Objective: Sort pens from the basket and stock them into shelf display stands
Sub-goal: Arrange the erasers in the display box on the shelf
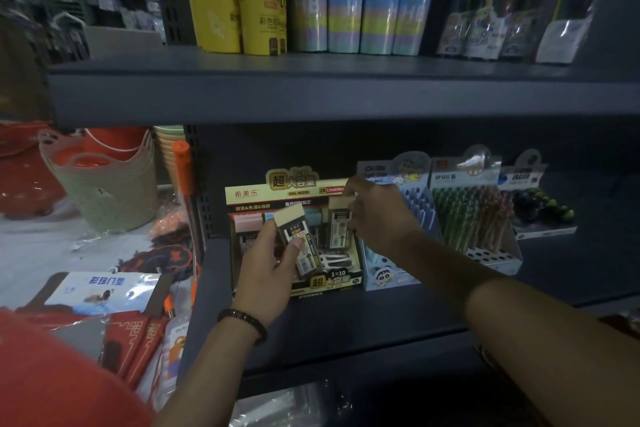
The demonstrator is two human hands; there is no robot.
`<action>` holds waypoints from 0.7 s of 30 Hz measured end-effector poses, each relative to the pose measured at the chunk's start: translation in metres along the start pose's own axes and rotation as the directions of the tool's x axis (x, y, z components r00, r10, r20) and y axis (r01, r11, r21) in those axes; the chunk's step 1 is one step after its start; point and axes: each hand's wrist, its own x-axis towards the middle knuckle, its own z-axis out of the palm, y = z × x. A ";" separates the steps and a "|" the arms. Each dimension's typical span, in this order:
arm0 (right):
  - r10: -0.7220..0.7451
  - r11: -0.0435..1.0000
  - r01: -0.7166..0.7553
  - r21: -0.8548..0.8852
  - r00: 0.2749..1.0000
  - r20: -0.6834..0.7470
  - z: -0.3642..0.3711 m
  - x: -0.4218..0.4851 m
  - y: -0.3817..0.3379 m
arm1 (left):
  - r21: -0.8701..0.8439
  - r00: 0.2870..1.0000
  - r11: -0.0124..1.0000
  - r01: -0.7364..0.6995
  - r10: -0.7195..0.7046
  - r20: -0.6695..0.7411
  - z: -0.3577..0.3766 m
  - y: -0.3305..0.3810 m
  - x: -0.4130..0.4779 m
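A yellow and black display stand [256, 194] of pencil-lead cases sits on the lower dark shelf [346, 319]. My left hand [270, 263] grips one lead case [299, 239] with a cream cap, held tilted in front of the stand. Over the stand's right side, my right hand [377, 215] pinches a second lead case [339, 222] by its cream top, upright. To the right stand a blue cartoon pen stand [415, 198] and a stand of green and brown pens [474, 218]. No basket of pens shows near my hands.
An eraser display [536, 208] sits at the far right. The upper shelf [311, 94] carries yellow tubes [239, 0] and pastel pencil tubs [356, 10]. Left of the shelving, stacked beige baskets [110, 191], red buckets and packaged goods [104, 295] cover the floor.
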 end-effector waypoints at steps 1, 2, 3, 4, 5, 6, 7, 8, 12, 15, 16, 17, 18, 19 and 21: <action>0.008 1.000 -0.008 -0.008 1.000 0.005 0.001 0.001 0.001 | -0.001 1.000 1.000 0.005 -0.005 -0.003 0.000 0.000 0.001; 0.015 1.000 -0.015 -0.008 1.000 0.009 0.001 0.001 0.001 | 0.001 1.000 1.000 0.008 -0.008 -0.005 0.000 -0.001 0.001; 0.017 1.000 -0.017 -0.009 1.000 0.010 0.002 0.000 0.001 | 0.001 1.000 1.000 0.006 -0.006 -0.006 0.001 0.000 0.001; 0.018 1.000 -0.018 0.002 1.000 0.014 0.001 -0.001 0.000 | 0.001 1.000 1.000 0.004 -0.004 -0.006 0.001 0.000 0.002; 0.017 1.000 -0.017 0.022 1.000 0.016 0.001 -0.002 -0.001 | -0.001 1.000 1.000 0.001 -0.001 -0.004 0.002 0.001 0.002; 0.013 0.999 -0.014 0.045 1.000 0.019 0.000 -0.003 -0.002 | -0.004 1.000 1.000 0.000 0.000 -0.002 0.003 0.001 0.002; 0.006 0.998 -0.007 0.059 1.000 0.018 -0.001 -0.004 -0.004 | -0.011 1.000 1.000 0.001 -0.001 -0.002 0.003 0.002 0.002; -0.003 0.998 0.002 0.063 1.000 0.019 -0.003 -0.004 -0.006 | -0.018 1.000 1.000 0.003 -0.003 -0.002 0.004 0.002 0.002; -0.053 0.998 0.052 0.042 0.998 0.036 -0.007 -0.006 -0.016 | -0.033 1.000 0.999 -0.007 0.006 -0.011 0.005 0.003 0.003; -0.058 0.998 0.057 0.008 0.996 0.063 -0.005 -0.007 -0.020 | -0.041 1.000 0.999 -0.012 0.011 -0.016 0.006 0.003 0.005; -0.041 0.999 0.041 0.005 0.997 0.068 -0.003 -0.006 -0.018 | -0.043 1.000 0.999 -0.011 0.010 -0.019 0.006 0.002 0.005; -0.020 1.000 0.020 0.005 0.997 0.077 0.000 -0.005 -0.016 | -0.046 1.000 0.999 -0.008 0.008 -0.020 0.006 0.002 0.005; -0.007 1.000 0.007 0.005 0.996 0.087 0.002 -0.006 -0.014 | -0.051 1.000 0.999 -0.007 0.006 -0.022 0.006 0.002 0.005; 0.000 1.000 0.000 -0.007 0.995 0.095 0.005 -0.006 -0.012 | -0.058 1.000 0.998 -0.008 0.007 -0.027 0.007 0.003 0.006; 0.000 0.999 0.005 -0.050 0.996 0.094 0.008 -0.005 -0.009 | -0.055 0.999 0.998 -0.004 0.001 -0.052 0.007 0.004 0.006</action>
